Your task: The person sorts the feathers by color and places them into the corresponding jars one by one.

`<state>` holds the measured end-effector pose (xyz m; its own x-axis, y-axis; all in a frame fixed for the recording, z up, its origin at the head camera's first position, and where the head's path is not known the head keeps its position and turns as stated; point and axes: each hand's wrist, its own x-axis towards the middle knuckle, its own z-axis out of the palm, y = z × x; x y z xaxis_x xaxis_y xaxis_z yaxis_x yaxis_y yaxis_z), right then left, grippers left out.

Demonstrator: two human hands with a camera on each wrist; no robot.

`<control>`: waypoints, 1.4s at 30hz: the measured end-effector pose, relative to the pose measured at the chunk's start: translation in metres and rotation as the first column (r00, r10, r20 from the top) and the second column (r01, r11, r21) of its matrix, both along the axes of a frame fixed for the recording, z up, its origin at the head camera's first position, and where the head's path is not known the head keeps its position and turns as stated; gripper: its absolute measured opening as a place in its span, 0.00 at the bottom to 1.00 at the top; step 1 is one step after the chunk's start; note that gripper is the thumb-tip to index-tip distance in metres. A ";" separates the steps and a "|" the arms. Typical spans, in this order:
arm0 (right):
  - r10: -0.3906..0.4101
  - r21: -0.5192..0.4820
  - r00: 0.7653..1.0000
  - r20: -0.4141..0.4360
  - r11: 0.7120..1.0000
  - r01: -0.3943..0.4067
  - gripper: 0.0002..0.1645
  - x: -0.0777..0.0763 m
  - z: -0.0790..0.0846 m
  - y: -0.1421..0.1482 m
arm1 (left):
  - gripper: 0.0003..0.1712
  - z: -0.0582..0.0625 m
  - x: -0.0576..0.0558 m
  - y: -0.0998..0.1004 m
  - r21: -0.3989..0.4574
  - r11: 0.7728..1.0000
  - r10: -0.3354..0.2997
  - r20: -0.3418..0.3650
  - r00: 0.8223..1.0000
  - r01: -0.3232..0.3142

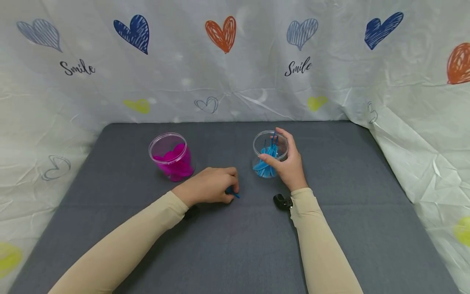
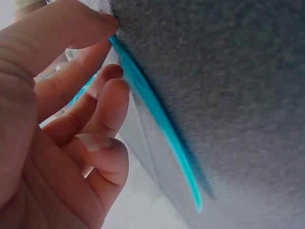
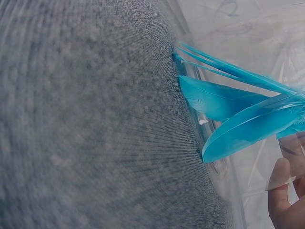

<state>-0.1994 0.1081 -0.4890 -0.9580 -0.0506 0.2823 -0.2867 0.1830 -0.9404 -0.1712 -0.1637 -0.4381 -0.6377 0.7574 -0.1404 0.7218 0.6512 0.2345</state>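
My left hand [image 1: 208, 184] is low over the grey table, left of centre. Between its thumb and index finger it pinches the quill end of a blue feather [image 2: 155, 107], whose vane runs close along the cloth in the left wrist view. The other fingers are bent and touch nothing else. My right hand [image 1: 292, 169] grips a clear plastic jar [image 1: 256, 160] from its right side, thumb in front and fingers behind. Several blue feathers [image 3: 252, 121] stand inside that jar, quills up, some reaching to the rim. The jar is upright on the table.
Left of my left hand stands a second clear jar [image 1: 150, 154] with magenta pieces [image 1: 178, 163] in it, resembling feathers. Behind the grey table [image 1: 235, 253] hangs a white curtain [image 1: 257, 45] printed with hearts. A black wrist device [image 1: 282, 201] sits at my right sleeve.
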 end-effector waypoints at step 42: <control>0.001 -0.005 1.000 0.016 1.000 -0.001 0.53 -0.001 -0.001 0.001 | 0.05 0.019 -0.013 0.015 0.414 0.907 0.053 0.058 0.997 -0.072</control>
